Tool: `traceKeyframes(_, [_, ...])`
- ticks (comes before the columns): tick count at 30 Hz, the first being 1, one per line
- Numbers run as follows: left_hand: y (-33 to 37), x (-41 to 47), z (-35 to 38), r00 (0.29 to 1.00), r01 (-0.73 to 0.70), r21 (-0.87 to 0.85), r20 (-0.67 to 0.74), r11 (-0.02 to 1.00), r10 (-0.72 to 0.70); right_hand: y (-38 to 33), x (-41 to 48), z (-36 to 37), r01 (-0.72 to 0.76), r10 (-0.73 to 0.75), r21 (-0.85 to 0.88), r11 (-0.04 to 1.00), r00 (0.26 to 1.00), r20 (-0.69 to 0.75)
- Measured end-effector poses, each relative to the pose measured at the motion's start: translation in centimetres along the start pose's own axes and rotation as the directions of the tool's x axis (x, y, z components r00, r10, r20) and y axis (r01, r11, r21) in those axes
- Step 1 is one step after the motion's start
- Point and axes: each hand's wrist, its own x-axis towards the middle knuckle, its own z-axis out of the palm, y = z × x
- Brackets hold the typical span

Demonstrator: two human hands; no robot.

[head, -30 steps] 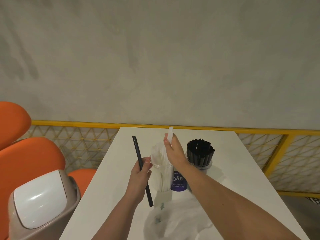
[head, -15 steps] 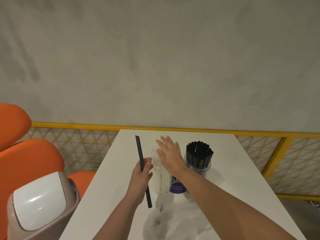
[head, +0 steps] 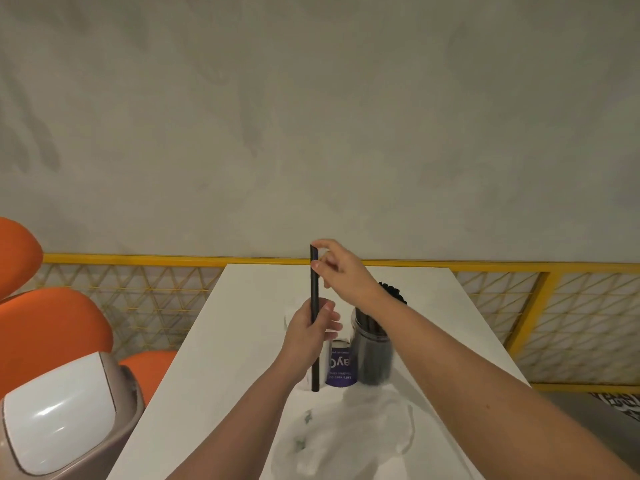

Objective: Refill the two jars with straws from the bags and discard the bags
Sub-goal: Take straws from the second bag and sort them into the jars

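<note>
Holding black straw [head: 314,289] upright mid-shaft in left grip [head: 310,332], pinching its top with right grip [head: 341,273]; likely handling light, stiff, slippery, so taking gently near the top.

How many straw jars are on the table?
2. The black-straw jar stands right of the purple-labelled container; the other jar is left of it, mostly hidden behind the left hand.

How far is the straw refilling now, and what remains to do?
The black-straw jar looks full. The left hand grips one black straw; the right hand pinches its top. Left: seat that straw, discard the empty bag lying on the table.
</note>
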Motion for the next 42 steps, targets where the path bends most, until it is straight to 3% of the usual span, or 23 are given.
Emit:
traceKeyframes(5, [1.5,0.5,2.9,0.993,-0.067,0.014,0.098,0.998,0.065,-0.6,-0.3,-3.2,0.008,-0.005,-0.127,0.992,1.0,0.021])
traceKeyframes(8, [2.1,1.0,3.9,0.99,-0.093,0.142,0.122,0.985,0.076,-1.3,-0.6,-5.6,0.071,-0.098,-0.181,0.981,0.984,-0.149])
traceKeyframes(11, [1.8,1.3,4.4,0.991,-0.083,0.251,0.122,0.964,0.053,-1.7,-0.4,-8.2,0.109,-0.194,-0.259,0.96,0.924,-0.331])
traceKeyframes(15, [0.5,1.4,4.5,0.989,-0.105,0.449,0.142,0.887,0.045,-1.0,-0.6,-10.2,0.121,-0.303,-0.387,0.914,0.838,-0.454])
traceKeyframes(18, [-0.1,1.6,4.7,0.975,-0.158,0.577,0.22,0.801,0.033,0.5,-1.1,-9.6,0.138,-0.342,-0.421,0.896,0.821,-0.458])
traceKeyframes(23, [-1.1,1.8,5.5,0.951,-0.208,0.701,0.308,0.683,-0.026,3.3,-2.4,-8.0,0.095,-0.283,-0.407,0.908,0.857,-0.431])
traceKeyframes(33, [-2.4,2.4,5.9,0.948,-0.219,0.732,0.315,0.645,-0.036,2.8,-2.3,-7.9,0.144,-0.305,-0.351,0.925,0.831,-0.464])
traceKeyframes(42, [-2.9,2.4,5.8,0.945,-0.25,0.72,0.328,0.648,-0.001,8.7,-2.4,-6.0,-0.081,-0.116,-0.548,0.833,0.942,-0.316])
